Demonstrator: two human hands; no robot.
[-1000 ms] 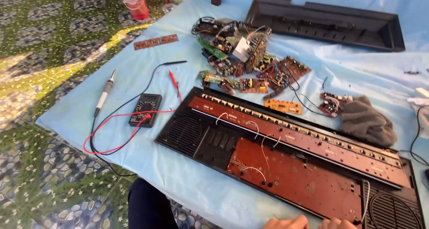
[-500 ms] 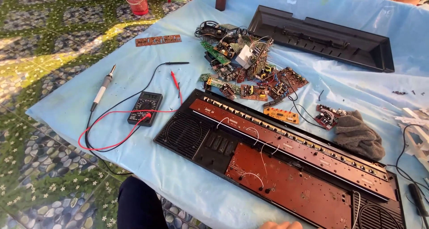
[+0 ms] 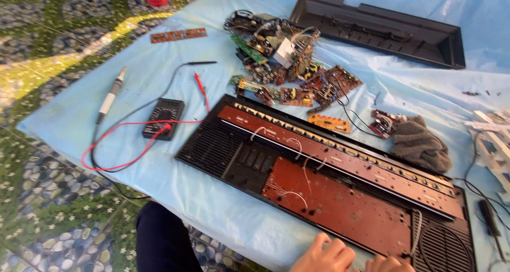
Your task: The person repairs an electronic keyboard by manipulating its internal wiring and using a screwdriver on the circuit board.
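Note:
An opened black keyboard case (image 3: pixel 212 150) lies slantwise on the blue cloth, with long brown circuit boards (image 3: pixel 340 203) and white wires inside it. A speaker grille sits at each end. My left hand (image 3: pixel 324 255) curls its fingers over the case's near edge by the brown board. Just to its right, my right hand (image 3: pixel 389 263) rests on the same edge, mostly cut off by the frame. A dark trouser leg (image 3: pixel 162 240) shows below the table.
A black multimeter (image 3: pixel 163 118) with red and black leads lies at the left, a soldering iron (image 3: pixel 110 96) beyond it. Several loose circuit boards (image 3: pixel 289 65) are heaped at the back, near the case's other half (image 3: pixel 377 30). A grey rag (image 3: pixel 419 143), white keys (image 3: pixel 491 139).
The view has dipped and shifted, so both hands show more fully at the case's near edge. Nothing on the table has moved.

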